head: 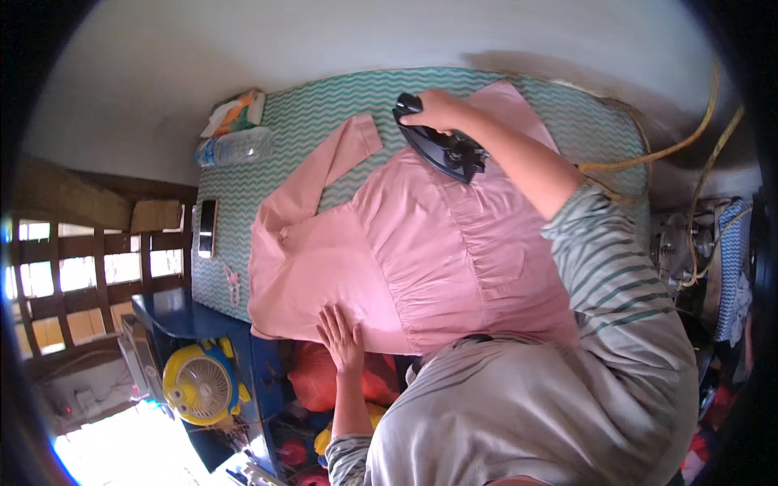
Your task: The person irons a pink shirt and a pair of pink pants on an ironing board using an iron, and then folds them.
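A pink long-sleeved garment (425, 243) with gathered seams lies spread over a table covered in green-and-white zigzag cloth (298, 97). My right hand (434, 112) grips the handle of a black clothes iron (447, 152), which is over the upper part of the garment near the far side. Whether the soleplate touches the fabric cannot be told. My left hand (340, 337) rests flat with fingers apart on the garment's near edge. One pink sleeve (304, 176) is bent out towards the far left.
A plastic bottle (237, 147), a soft packet (237, 114), a phone (207, 228) and a small hair-clip-like item (233, 284) lie at the left. A yellow-and-blue fan (203, 386) stands lower left. A yellowish cord (662, 155) hangs at the right. A wall borders the far side.
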Available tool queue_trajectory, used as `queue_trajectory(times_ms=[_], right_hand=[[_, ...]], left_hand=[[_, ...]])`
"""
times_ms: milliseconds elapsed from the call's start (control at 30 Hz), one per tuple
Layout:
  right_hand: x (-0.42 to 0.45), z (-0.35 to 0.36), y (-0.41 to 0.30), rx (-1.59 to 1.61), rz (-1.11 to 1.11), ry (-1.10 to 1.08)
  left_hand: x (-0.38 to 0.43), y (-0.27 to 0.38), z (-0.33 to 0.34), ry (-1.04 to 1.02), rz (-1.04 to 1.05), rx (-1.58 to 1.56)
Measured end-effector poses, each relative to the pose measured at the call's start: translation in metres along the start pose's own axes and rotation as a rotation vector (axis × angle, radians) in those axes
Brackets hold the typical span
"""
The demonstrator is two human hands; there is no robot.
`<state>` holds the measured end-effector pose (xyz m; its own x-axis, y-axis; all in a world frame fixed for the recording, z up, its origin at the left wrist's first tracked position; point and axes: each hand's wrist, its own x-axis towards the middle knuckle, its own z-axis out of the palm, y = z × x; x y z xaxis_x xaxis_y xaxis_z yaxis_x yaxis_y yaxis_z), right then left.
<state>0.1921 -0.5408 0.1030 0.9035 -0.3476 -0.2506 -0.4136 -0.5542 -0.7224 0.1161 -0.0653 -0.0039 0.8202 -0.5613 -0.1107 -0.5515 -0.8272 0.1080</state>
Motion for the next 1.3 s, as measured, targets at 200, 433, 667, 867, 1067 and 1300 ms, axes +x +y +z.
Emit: queue_trajectory(times_ms=[200,433,667,867,1067,1300], right_hand=[[-0.115,0.052,-0.044,-0.191,-0.355,-0.232],[-0.136,0.115,-0.081,-0.333,-0.388,-0.491],[-0.018,0.131,-0.099,-0.126,-0.125,-0.205],[-0.12,0.178,-0.124,-0.353,-0.461,-0.498],[-0.158,0.199,-0.146,-0.439,-0.462,-0.65],[-0.031,0.183,-0.151,-0.156,-0.16,-0.216]], left_hand=[[-0.001,-0.017,-0.005,0.121,0.022,-0.04],[0.029,-0.088,-0.021,0.344,-0.144,0.038],[0.063,-0.16,-0.04,0.572,-0.534,-0.181],[0.073,-0.197,-0.041,0.516,-0.419,-0.584],[0.079,-0.195,-0.044,0.382,-0.318,-0.016],[0.087,-0.194,-0.034,0.337,-0.263,0.015]])
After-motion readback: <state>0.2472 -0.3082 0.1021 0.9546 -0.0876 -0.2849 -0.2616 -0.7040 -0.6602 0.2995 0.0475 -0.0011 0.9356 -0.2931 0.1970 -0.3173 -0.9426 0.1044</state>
